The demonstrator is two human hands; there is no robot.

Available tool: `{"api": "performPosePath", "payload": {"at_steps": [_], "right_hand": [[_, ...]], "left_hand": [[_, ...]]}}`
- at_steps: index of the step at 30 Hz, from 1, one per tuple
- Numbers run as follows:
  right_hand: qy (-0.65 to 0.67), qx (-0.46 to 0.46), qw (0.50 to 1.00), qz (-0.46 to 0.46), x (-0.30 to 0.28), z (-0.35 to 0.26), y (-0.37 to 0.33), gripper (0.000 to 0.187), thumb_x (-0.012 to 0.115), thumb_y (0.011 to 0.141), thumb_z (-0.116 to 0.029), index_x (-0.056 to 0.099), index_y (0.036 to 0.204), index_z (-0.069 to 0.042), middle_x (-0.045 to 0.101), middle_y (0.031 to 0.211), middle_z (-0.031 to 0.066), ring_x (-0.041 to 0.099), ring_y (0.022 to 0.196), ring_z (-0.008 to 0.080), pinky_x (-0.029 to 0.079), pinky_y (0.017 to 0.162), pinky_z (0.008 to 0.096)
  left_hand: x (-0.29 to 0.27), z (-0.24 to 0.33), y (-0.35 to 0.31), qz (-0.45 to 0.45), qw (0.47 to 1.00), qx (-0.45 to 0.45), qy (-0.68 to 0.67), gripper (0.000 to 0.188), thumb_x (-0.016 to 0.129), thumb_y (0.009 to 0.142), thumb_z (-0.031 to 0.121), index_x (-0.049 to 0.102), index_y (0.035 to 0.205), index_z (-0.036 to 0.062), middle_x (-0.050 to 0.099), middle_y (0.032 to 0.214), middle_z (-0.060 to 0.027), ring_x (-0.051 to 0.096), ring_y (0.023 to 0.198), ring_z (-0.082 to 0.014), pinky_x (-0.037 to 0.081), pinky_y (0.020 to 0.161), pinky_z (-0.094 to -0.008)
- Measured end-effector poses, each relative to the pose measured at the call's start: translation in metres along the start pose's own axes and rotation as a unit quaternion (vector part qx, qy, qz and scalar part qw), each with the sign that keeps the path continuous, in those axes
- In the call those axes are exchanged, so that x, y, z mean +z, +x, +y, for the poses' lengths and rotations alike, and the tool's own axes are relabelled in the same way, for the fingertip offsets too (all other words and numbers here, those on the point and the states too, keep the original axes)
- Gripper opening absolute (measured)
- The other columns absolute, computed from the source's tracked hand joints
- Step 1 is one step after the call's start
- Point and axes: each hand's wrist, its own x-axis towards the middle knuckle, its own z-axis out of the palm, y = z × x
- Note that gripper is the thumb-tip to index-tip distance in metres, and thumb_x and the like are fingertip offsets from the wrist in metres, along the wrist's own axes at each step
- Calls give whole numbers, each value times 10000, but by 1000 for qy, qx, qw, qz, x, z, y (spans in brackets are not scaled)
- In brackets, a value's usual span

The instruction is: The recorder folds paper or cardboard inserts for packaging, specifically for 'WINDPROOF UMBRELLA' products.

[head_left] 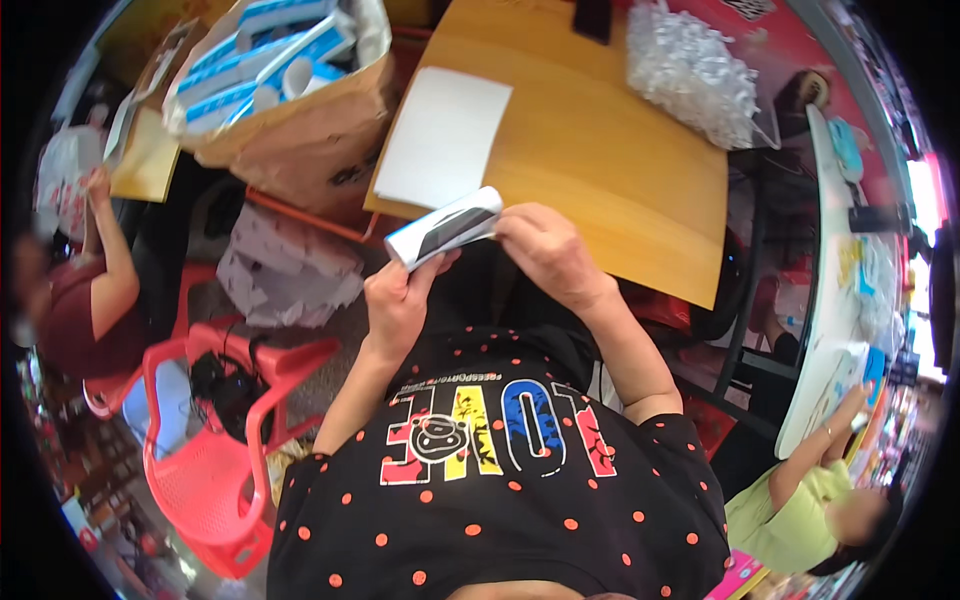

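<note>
At left beyond the hands, a brown bag point(310, 160) full of blue-and-white tubes point(310, 55). Left hand point(393, 298): narrow, holding the left end of the rolled sheet point(440, 226) from the near side. Rolled sheet: raised between both hands at the near left edge of the table point(590, 150), with a white paper stack point(445, 135) just beyond. Right hand point(548, 252): narrow too, apparently pinching a loose edge near the right end.

For an even roll, support the left end lightly, without crushing; draw the loose edge snug from the right; square both ends before tightening, to avoid a cone.

Hard to make out: at left, lower tubes, buried in the bag; left fingers, mostly tucked beneath the roll; dark printing, partly curled out of sight; right fingertips, exact contact impossible to tell; farther right, a dark flat object point(592, 20), cut off at the far edge; contents of the clear bag point(690, 80), too jumbled to name.
</note>
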Motion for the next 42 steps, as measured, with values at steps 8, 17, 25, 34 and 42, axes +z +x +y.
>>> {"api": "performPosePath", "payload": {"at_steps": [8, 17, 25, 34, 42], "right_hand": [[-34, -51, 998, -15, -7, 19, 6, 146, 611, 735, 4, 523, 846, -33, 558, 820, 125, 591, 740, 294, 488, 665, 377], [-49, -24, 998, -31, -10, 21, 8, 169, 611, 741, 16, 509, 870, -24, 541, 841, 134, 578, 779, 305, 484, 679, 388], [-33, -33, 999, -4, 2, 27, 5, 163, 609, 760, 10, 510, 885, -25, 529, 837, 126, 566, 777, 299, 477, 681, 389], [-23, 16, 999, -25, 0, 27, 5, 159, 654, 768, 12, 550, 876, -40, 541, 802, 109, 578, 701, 271, 490, 637, 348], [273, 318, 908, 3, -22, 38, 2, 182, 652, 865, -157, 675, 903, 19, 663, 823, 28, 583, 774, 73, 463, 697, 241]], "left_hand": [[11, 17, 15, -26, 998, 33, 44, 229, 538, 931, 10, 588, 1120, -109, 664, 1007, -133, 660, 918, -202, 556, 826, -325], [17, 15, 20, -23, 999, 33, 35, 234, 530, 933, 7, 586, 1135, -99, 657, 1020, -126, 654, 922, -192, 557, 826, -329], [15, 14, 18, -6, 998, 28, 50, 228, 533, 929, 4, 594, 1124, -97, 666, 1001, -135, 659, 905, -188, 560, 811, -318], [18, 6, 21, 13, 995, 64, 74, 186, 561, 907, -3, 620, 1069, -73, 695, 926, -142, 684, 846, -180, 559, 757, -293], [7, 2, 21, 5, 976, 151, 160, 189, 622, 865, -2, 635, 1048, -47, 691, 920, -148, 688, 828, -238, 545, 710, -304]]}}
